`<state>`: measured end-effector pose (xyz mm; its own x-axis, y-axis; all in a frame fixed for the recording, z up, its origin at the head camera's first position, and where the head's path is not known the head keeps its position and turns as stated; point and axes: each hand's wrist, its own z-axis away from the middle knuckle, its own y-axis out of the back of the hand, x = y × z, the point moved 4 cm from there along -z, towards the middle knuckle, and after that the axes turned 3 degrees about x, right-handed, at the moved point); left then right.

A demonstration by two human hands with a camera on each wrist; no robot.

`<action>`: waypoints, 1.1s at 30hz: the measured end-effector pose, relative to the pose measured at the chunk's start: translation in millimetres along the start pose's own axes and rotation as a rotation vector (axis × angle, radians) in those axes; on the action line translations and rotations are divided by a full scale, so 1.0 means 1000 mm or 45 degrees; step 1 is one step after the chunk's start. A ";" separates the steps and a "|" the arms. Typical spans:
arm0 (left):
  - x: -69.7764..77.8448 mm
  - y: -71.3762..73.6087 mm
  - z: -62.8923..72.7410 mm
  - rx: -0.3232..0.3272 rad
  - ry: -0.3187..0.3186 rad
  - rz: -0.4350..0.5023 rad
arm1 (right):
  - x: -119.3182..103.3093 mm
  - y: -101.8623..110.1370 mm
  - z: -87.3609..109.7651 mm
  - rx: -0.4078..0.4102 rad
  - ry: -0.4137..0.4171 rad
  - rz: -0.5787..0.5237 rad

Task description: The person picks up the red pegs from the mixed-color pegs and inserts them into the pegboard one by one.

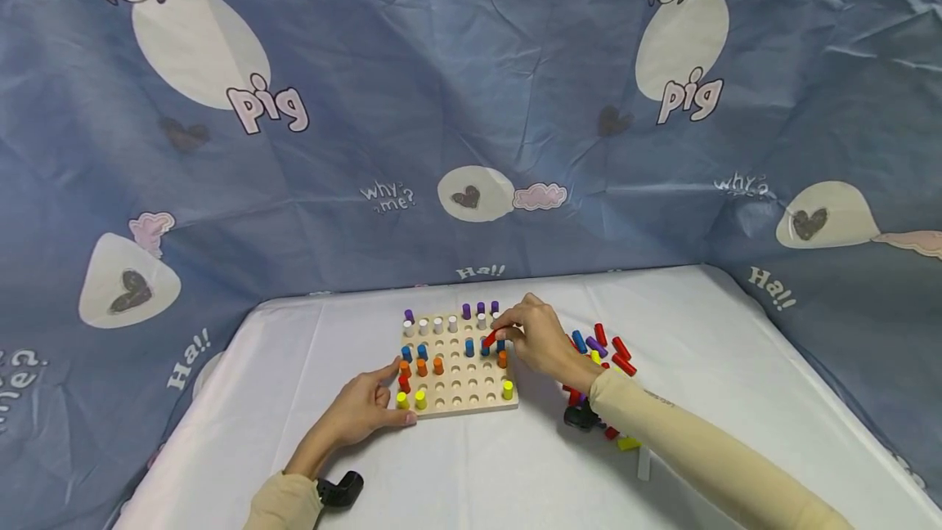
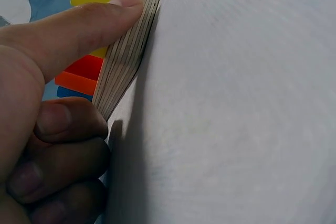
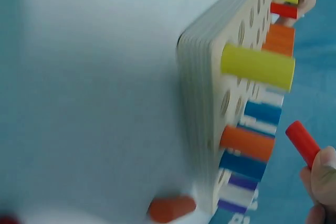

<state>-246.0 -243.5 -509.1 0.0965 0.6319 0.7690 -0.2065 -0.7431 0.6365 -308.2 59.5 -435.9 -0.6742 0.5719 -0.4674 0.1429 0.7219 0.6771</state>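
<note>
A wooden pegboard [image 1: 464,409] lies on the white table with colored pegs upright in some of its holes. My left hand [image 1: 361,409] holds the board's near left corner, thumb against the front edge and index finger along the left side. In the left wrist view, the thumb [image 2: 123,11] presses the layered wood edge and the other fingers are curled beside it. Between thumb and fingertips, my right hand [image 1: 540,340] pinches a red peg [image 3: 303,141]. That peg is tilted above the board's right part, near the blue pegs [image 1: 469,348]; its lower end is apart from the board.
Right of the board, loose pegs [image 1: 622,363] in several colors lie scattered, partly hidden under the right forearm. A white peg [image 1: 643,464] is nearest the front. An orange peg [image 3: 172,208] lies close beside the board. Behind the table hangs a blue printed cloth [image 1: 471,105].
</note>
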 end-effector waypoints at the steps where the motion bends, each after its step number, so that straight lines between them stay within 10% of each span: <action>1: 0.000 0.000 0.000 0.000 0.001 0.003 | -0.002 -0.003 -0.001 -0.011 0.009 -0.008; 33: 0.000 0.001 -0.001 -0.025 -0.009 0.085 | -0.047 -0.063 -0.021 -0.372 0.084 -0.065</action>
<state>-247.5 -244.5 -508.4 0.0890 0.5795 0.8101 -0.2319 -0.7789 0.5827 -300.6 -20.5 -444.7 -0.7223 0.5043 -0.4732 -0.1005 0.6004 0.7933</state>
